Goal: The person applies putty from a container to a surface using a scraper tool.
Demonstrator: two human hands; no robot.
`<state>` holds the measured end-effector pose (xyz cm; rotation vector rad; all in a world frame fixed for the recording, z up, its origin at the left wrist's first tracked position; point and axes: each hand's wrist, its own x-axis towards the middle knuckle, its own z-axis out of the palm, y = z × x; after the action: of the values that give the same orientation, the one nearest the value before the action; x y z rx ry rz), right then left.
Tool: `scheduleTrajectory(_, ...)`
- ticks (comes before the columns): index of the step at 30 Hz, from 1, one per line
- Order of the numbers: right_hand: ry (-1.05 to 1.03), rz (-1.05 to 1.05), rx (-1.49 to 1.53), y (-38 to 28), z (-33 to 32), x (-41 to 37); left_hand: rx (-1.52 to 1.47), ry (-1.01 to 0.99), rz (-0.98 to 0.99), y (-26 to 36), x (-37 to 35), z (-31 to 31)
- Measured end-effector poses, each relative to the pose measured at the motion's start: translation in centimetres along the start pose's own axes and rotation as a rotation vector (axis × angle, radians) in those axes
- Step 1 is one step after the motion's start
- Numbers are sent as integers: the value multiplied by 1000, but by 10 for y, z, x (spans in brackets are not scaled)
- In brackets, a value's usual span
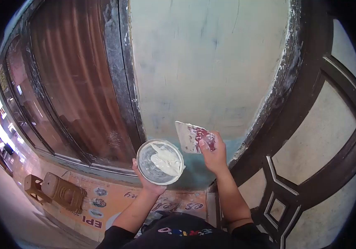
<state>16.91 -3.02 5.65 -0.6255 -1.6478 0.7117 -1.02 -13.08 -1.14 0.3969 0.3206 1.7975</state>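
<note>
My left hand (151, 184) supports a round, clear-looking bowl (147, 164) from its left and underside. Thick white putty (167, 161) lies in a heap inside it, with smears on the wall. In my right hand (215, 155) is a putty scraper (188, 139), its flat blade pointing up and left, with a reddish part by my thumb. White putty coats much of the blade. The scraper is just above and right of the bowl, apart from it. Behind both stands a pale wall panel (207, 70) with patchy, smoothed coating.
Left of the panel is a dark-framed window (74, 74) with brown curtains behind it. A dark panelled door (310, 137) stands at right. Brown plastic stools (64, 193) and an orange printed banner (111, 199) are on the floor at lower left.
</note>
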Motion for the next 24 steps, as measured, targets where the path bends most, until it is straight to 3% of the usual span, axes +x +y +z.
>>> scheduleTrajectory(5, -102, 67, -113, -12, 11, -5, 91, 70, 81, -18, -7, 0)
scheduleTrajectory(8, -418, 167, -205, -14, 23, -12, 97, 138, 128, -33, -13, -4)
scheduleTrajectory(11, -484, 173, -246, -6, 25, -19, 82, 170, 112, -41, -16, -12)
scheduleTrajectory(24, -450, 330, 140, 29, 27, -22, -14, 167, 119, -45, -12, -17)
